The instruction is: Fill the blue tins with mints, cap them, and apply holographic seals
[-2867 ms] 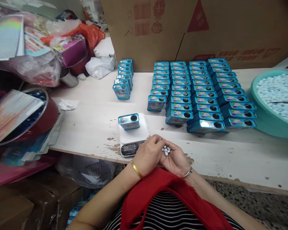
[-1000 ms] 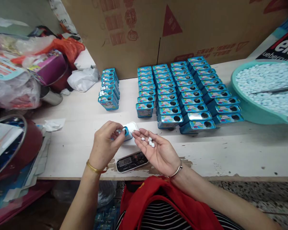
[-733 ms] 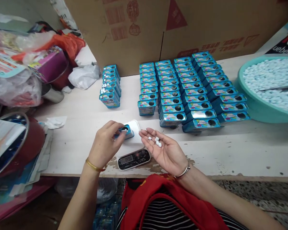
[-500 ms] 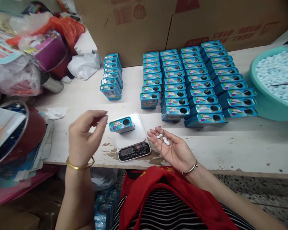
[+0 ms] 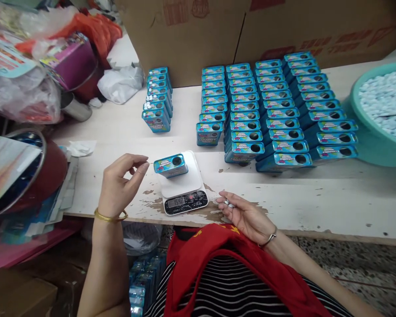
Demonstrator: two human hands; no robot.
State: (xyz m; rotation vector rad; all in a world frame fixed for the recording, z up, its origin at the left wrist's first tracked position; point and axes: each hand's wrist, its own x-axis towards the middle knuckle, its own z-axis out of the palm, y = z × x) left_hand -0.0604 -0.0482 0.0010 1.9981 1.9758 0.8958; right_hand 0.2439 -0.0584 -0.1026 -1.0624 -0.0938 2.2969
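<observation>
A kitchen scale with a white platform stands on the table before me, its display lit. On the platform a blue candy tin stands upright, a round dark opening in its top. To the tin's left hovers my left hand, fingers loosely curled, a small gap between thumb and forefinger and nothing visible between them. My right hand, palm up and half curled at the table's front edge, holds a few small white candies. Its fingers partly hide them.
Rows of blue tins stand beyond the scale, with a shorter row at left bearing white candies on some tops. A turquoise basin of white candies is at right. A cardboard box backs the table; bags and a red bucket crowd the left.
My right hand has curled its fingers over the candies and lowered slightly toward the table edge. The scale's reading has changed. My left hand stays beside the tin.
</observation>
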